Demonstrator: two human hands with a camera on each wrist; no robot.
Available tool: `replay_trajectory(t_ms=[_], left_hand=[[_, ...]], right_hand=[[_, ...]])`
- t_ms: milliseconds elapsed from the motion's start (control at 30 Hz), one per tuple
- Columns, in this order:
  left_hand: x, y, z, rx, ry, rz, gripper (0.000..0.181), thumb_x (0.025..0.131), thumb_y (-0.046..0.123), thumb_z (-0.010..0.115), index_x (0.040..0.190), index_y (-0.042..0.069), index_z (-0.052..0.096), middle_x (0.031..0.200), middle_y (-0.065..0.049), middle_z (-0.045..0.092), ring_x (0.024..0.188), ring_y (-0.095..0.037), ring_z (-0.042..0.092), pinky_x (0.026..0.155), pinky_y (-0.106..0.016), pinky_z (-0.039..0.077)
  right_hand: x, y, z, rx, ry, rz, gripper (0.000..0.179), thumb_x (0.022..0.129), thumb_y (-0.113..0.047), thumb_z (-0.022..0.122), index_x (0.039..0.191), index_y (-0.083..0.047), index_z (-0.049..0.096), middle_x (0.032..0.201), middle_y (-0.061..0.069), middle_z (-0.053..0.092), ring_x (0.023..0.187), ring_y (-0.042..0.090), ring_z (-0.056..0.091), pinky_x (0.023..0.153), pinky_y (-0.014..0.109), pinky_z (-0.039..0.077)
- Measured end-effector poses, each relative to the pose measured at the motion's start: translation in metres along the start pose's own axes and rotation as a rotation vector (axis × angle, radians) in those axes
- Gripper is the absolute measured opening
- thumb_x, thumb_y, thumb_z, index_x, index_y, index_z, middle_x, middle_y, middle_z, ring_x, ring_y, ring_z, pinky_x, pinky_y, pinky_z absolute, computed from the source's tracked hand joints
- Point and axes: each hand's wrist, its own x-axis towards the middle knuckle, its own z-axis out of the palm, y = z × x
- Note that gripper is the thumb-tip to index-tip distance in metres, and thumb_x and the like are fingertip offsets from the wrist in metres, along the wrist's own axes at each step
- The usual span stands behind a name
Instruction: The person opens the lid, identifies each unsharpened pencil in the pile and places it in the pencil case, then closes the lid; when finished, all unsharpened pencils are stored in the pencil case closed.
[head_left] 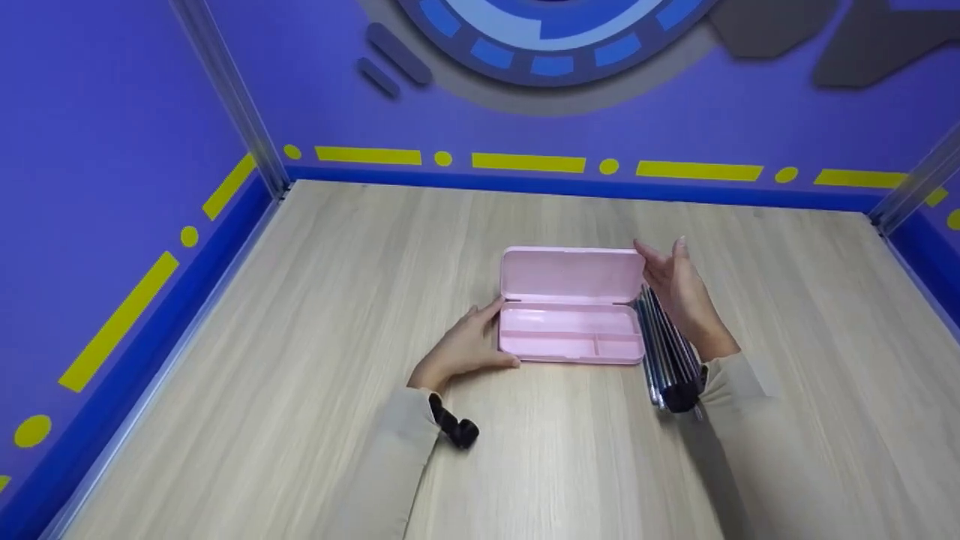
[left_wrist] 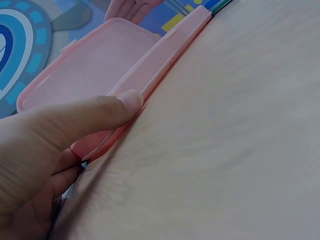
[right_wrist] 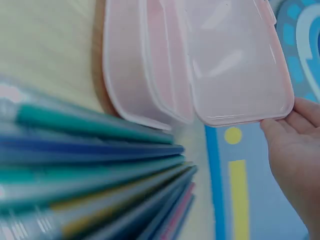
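Note:
A pink pencil case [head_left: 570, 361] lies on the table with its lid [head_left: 571, 275] raised at the back. Its base is divided into compartments, and nothing shows inside them. My left hand [head_left: 466, 343] grips the base at its left end, the thumb [left_wrist: 127, 101] on the front wall and the other fingers round the side. At the lid's right corner my right hand [head_left: 684, 296] pinches the edge between thumb and fingers, also plain in the right wrist view. Several slim pens [right_wrist: 95, 150] lie side by side to the right of the case, partly under my right forearm.
The case and pens rest on a wood-grain table [head_left: 337, 300]. Blue panels with yellow marks [head_left: 529, 163] stand along its back and sides. A black strap [head_left: 454, 427] hangs at my left wrist, and a black wrist camera [head_left: 682, 396] covers part of the pens.

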Motion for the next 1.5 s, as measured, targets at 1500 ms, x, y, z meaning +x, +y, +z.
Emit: replay_trajectory(t_ms=[1500], left_hand=[[0.001, -0.006, 0.001, 0.021, 0.025, 0.09, 0.104, 0.065, 0.039, 0.087, 0.15, 0.013, 0.034, 0.153, -0.008, 0.038, 0.143, -0.037, 0.028, 0.121, -0.045, 0.018]], right_hand=[[0.037, 0.025, -0.012, 0.04, -0.128, 0.296, 0.079, 0.099, -0.057, 0.004, 0.152, 0.001, -0.004, 0.161, 0.019, -0.002, 0.149, 0.03, 0.0, 0.123, 0.043, 0.005]])
